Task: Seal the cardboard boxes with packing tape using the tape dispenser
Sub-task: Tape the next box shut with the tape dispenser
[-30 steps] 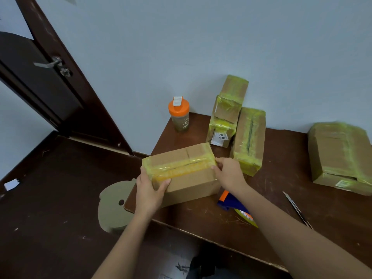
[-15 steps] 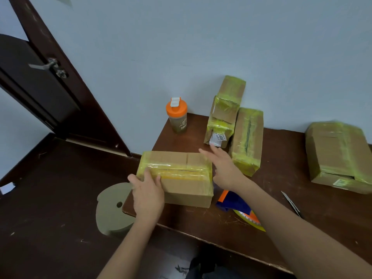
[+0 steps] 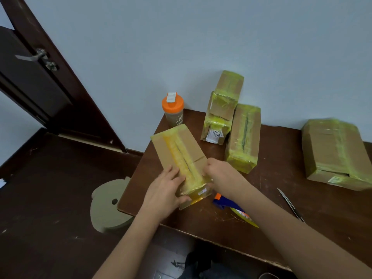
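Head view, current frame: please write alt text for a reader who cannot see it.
Two bare hands hold a tape-wrapped cardboard box on a dark wooden table: the left hand lies on its top with the thumb at its near end, and the right hand grips its right side. Four more taped boxes, an orange-lidded bottle and scissors sit on the table.

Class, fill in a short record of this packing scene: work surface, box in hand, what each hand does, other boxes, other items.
Surface: brown table
Held box: yellow tape along its top seam
Left hand: holds its near end
Right hand: grips its right side
Other boxes: taped, two leaning at the wall, one beside them, one at far right
Other items: orange-lidded bottle, scissors
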`<state>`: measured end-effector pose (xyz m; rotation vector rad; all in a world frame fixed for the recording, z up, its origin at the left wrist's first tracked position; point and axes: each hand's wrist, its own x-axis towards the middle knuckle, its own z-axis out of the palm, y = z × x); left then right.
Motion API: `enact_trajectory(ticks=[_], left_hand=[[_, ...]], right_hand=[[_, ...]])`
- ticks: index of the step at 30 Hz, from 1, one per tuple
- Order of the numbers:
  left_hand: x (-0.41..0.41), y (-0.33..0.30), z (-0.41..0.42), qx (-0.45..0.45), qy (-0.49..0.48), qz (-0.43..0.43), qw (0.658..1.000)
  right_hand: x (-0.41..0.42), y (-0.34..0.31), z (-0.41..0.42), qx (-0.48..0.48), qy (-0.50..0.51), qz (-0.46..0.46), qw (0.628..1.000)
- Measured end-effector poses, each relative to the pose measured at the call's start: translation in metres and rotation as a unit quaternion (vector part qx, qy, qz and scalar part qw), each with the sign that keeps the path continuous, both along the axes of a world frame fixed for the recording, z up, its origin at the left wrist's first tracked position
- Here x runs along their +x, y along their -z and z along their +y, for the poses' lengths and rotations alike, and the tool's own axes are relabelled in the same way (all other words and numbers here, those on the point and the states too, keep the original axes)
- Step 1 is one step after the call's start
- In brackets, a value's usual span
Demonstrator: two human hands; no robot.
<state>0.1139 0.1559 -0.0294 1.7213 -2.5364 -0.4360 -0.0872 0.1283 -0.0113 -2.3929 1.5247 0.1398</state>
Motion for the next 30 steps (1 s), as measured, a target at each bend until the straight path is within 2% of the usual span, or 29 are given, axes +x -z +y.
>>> enact_trajectory(ticks=[4, 8, 14, 22, 26, 27, 30], left_hand=[[-0.008, -0.001, -0.006, 0.036, 0.053, -0.014, 0.998], [-0.007, 0.0, -0.011, 0.046, 0.087, -0.008, 0.995], [-0.004, 0.005, -0.017, 0.054, 0.076, 0.043, 0.995], [-0.014, -0.007, -0.025, 0.083, 0.087, -0.095, 0.988], [-0.017, -0.006, -0.012, 0.063, 0.074, -0.104, 0.99], [-0.016, -0.005, -0.007, 0.056, 0.062, -0.093, 0.992], [-0.019, -0.006, 0.01, 0.041, 0.009, -0.06, 0.997]], right_hand=[[0.0, -0.008, 0.003, 0.0, -0.04, 0.07, 0.997], [0.001, -0.018, 0.002, 0.009, -0.04, 0.076, 0.996], [0.012, -0.02, 0.004, 0.021, -0.051, 0.084, 0.995], [-0.001, -0.013, 0.004, 0.032, -0.043, 0.038, 0.998], [-0.036, 0.001, 0.011, 0.028, 0.042, -0.15, 0.987], [-0.048, 0.004, 0.012, 0.027, 0.075, -0.163, 0.983], [-0.074, 0.013, 0.02, 0.094, 0.154, -0.076, 0.981]])
